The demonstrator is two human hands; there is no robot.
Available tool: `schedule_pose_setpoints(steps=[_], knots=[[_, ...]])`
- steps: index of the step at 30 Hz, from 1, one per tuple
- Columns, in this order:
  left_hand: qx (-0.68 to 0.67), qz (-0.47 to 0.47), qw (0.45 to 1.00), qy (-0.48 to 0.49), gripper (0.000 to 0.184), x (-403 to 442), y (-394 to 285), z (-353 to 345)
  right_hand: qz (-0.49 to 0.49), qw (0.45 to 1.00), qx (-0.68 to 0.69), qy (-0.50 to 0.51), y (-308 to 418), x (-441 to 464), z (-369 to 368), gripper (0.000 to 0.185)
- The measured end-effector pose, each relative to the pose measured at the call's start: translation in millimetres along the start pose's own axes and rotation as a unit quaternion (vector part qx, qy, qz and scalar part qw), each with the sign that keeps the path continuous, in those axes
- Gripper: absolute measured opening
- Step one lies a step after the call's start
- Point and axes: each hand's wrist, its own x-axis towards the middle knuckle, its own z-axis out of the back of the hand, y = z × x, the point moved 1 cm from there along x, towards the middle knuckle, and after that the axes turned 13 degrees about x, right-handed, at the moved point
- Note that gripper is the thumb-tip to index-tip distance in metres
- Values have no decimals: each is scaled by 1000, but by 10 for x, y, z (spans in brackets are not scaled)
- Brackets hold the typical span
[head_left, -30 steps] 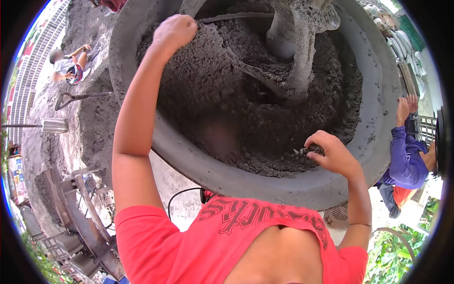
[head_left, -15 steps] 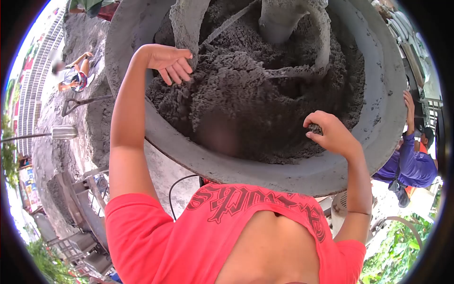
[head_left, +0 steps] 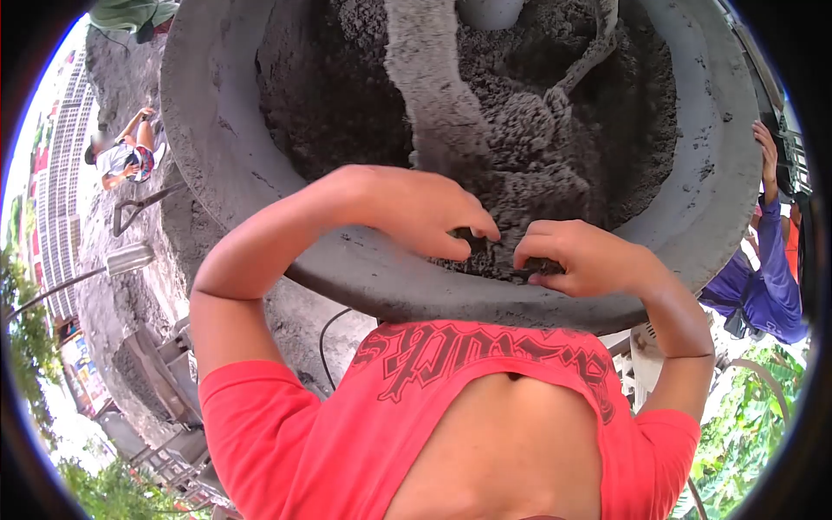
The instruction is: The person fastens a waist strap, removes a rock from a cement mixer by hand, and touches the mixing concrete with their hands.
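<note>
My left hand (head_left: 425, 212) reaches over the near side of the mixer drum (head_left: 407, 295), its fingers curled around dark grey concrete mix that shows in the gap to the thumb. Close beside it on the right, my right hand (head_left: 585, 256) is closed on a clump of concrete mix (head_left: 543, 265). The two hands are apart by a small gap. Beyond them, a concrete-coated mixing paddle (head_left: 433, 78) slants down into the grainy concrete mix (head_left: 537, 173). A thinner curved mixer arm (head_left: 594, 56) stands at the right.
A person in purple (head_left: 767, 277) at the right rests a hand on the drum's outer side. Another person (head_left: 130, 160) sits on the left. A shovel handle (head_left: 130, 212) and a metal cylinder on a rod (head_left: 128, 259) are left of the drum. Hollow blocks (head_left: 65, 199) are stacked farther off.
My left hand has swung right and nearer to me, beside my right hand, and its fingers have curled. My right hand has shifted slightly left. The mixer paddle has moved across the drum.
</note>
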Motion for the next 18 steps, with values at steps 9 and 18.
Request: schedule_pose_setpoints(steps=[9, 18], knots=[[149, 260, 923, 243, 60, 425, 766, -585, 3, 984, -147, -101, -264, 23, -48, 22], [272, 321, 896, 139, 59, 627, 1530, -102, -3, 977, -153, -147, -401, -4, -19, 28]])
